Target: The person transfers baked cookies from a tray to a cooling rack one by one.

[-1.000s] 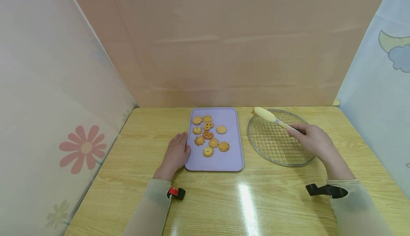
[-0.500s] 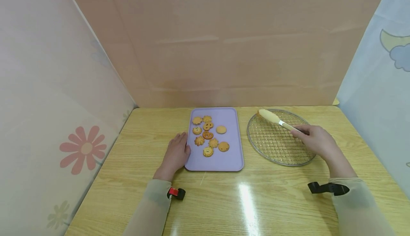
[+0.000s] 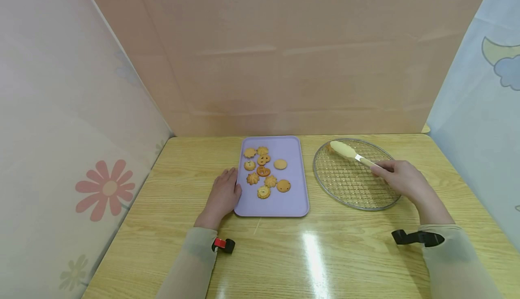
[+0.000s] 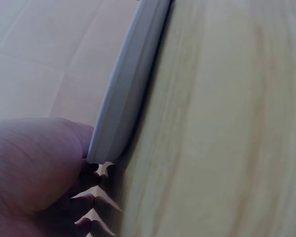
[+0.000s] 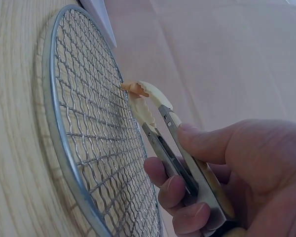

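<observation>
Tongs (image 3: 350, 153) in curled right hand (image 3: 401, 178), clamping cookie (image 5: 133, 88).

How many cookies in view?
11. Ten cookies on the purple tray: two back left, two pretzels in front, one left of those, one right, four nearest. One cookie partly hidden in the tongs, at the wire rack.

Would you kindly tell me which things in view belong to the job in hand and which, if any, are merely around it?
Seemingly part of the job:
- tongs, held by the right hand
- cookie in their tips
- wire rack
- purple tray, touched by the left hand
- cookies on it

Merely around it:
- wooden table
- flower print
- moon-and-cloud print
</observation>
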A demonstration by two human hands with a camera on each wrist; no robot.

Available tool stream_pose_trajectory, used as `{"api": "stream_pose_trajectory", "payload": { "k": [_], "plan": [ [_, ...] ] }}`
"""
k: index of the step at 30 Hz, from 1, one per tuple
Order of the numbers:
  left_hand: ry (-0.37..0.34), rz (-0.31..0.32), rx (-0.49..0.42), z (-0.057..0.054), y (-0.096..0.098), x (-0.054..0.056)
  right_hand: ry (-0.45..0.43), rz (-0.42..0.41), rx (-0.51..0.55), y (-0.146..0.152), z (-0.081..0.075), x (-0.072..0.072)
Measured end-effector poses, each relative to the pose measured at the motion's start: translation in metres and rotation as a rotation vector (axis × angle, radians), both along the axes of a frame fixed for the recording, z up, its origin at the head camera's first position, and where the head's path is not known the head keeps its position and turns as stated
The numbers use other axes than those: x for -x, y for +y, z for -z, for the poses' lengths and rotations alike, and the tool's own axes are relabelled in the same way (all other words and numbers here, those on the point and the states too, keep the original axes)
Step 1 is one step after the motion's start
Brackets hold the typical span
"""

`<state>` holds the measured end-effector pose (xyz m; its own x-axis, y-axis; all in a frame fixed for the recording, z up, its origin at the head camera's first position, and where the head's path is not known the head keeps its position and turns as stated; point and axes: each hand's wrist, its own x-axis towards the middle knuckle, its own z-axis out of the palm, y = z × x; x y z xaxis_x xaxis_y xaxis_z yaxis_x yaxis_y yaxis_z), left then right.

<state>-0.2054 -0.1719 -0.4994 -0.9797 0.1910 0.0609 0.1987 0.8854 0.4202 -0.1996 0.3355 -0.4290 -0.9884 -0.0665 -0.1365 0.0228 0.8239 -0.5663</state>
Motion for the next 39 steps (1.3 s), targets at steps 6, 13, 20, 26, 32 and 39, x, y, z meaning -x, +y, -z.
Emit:
{"api": "stream_pose_trajectory", "payload": {
  "k": [6, 13, 20, 26, 32, 39],
  "plan": [
    [0.005, 0.002, 0.002, 0.000, -0.001, -0.001, -0.011, 0.001, -0.014, 0.001, 0.001, 0.000],
    [0.005, -0.001, -0.008, 0.000, -0.001, -0.002, -0.018, -0.005, -0.009, 0.003, 0.002, 0.000],
    [0.000, -0.001, -0.008, 0.000, -0.001, -0.003, -0.019, -0.004, -0.016, 0.005, 0.002, 0.000],
    [0.005, -0.002, -0.009, -0.001, -0.001, -0.002, -0.013, -0.003, -0.012, 0.006, 0.000, -0.002],
    [-0.001, -0.007, -0.009, -0.001, -0.001, -0.002, -0.010, -0.002, -0.004, 0.007, 0.001, -0.002],
    [0.000, -0.005, -0.011, 0.000, -0.001, -0.001, -0.011, 0.016, -0.031, 0.012, 0.000, -0.001]
  ]
}}
